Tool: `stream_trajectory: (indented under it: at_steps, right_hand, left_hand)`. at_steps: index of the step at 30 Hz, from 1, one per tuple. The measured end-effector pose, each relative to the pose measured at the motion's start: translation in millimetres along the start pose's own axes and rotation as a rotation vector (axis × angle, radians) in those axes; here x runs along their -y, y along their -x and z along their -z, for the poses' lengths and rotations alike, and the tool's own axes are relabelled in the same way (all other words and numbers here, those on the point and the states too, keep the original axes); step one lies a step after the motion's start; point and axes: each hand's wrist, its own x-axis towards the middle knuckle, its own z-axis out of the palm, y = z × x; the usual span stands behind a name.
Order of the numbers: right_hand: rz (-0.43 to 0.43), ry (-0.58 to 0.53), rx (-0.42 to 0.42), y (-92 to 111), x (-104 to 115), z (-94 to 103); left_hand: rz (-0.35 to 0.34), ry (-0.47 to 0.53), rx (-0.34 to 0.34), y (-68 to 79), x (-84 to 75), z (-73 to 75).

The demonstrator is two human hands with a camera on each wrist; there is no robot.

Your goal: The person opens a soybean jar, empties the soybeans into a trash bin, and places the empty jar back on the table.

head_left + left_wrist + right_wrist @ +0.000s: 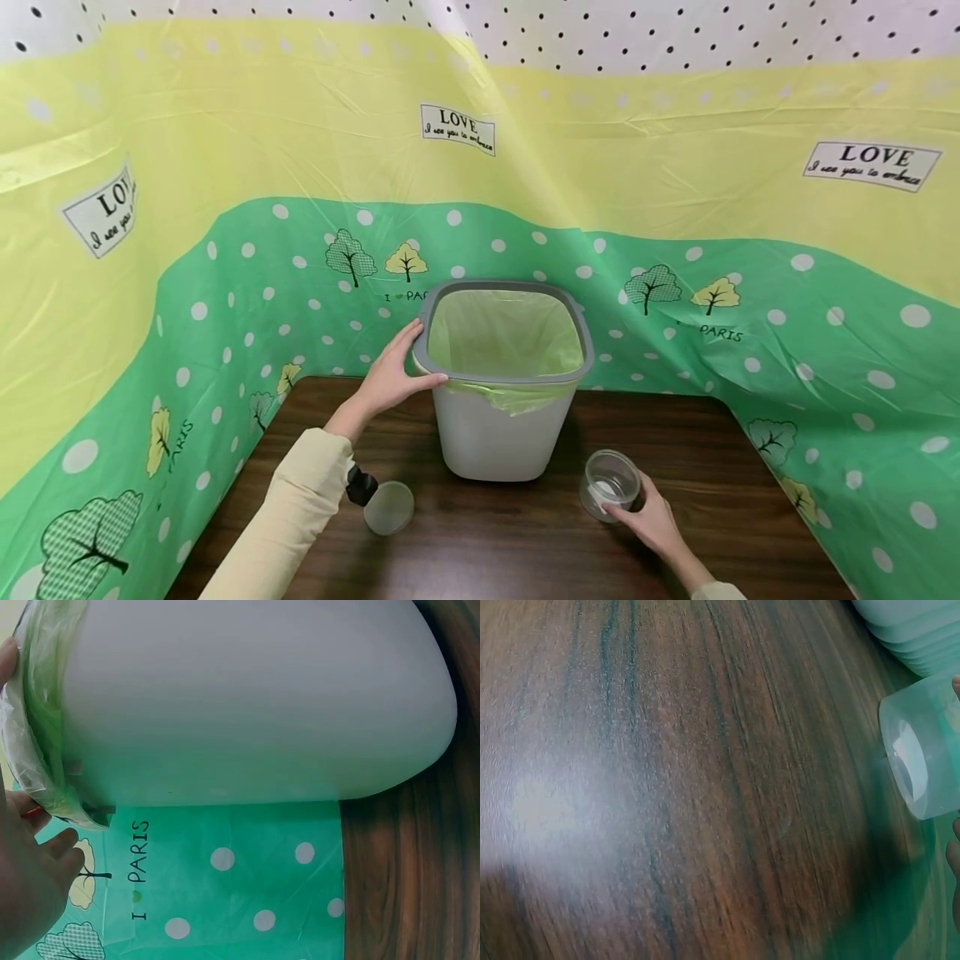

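Note:
A grey-white trash can [498,433] with a grey rim stands upright on the table, lined with a pale green bag [517,333]. My left hand [392,371] holds the rim at its left front corner, thumb in front and fingers along the side. In the left wrist view, the fingers [56,859] show beside the bag's folded edge. My right hand [648,517] grips a clear round plastic jar [609,483] that has no lid on, right of the can. Something white shows at the jar's bottom. A clear round lid [389,508] lies beneath my left forearm.
The dark wood-grain table [480,550] carries everything. Behind and at both sides hangs a green and yellow printed cloth [750,258], close to the back of the can. A black wrist device [362,485] sits below my left sleeve, overlapping the lid's edge in the head view.

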Motion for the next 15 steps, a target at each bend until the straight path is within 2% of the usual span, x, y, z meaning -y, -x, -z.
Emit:
stream_trajectory:
  at_steps: [4,10,15]
  right_hand:
    - [0.020,0.035,0.039,-5,2,11.2]
    - [0.078,0.104,0.102,-22,9,37.0]
    - [0.096,0.185,0.158,-42,19,57.9]
  left_hand:
    - [-0.007,-0.012,0.001,0.1,-0.5,1.2]
    - [-0.043,-0.096,-0.057,3.8,2.1,10.5]
    - [-0.039,-0.167,-0.068,10.5,14.3,19.2]
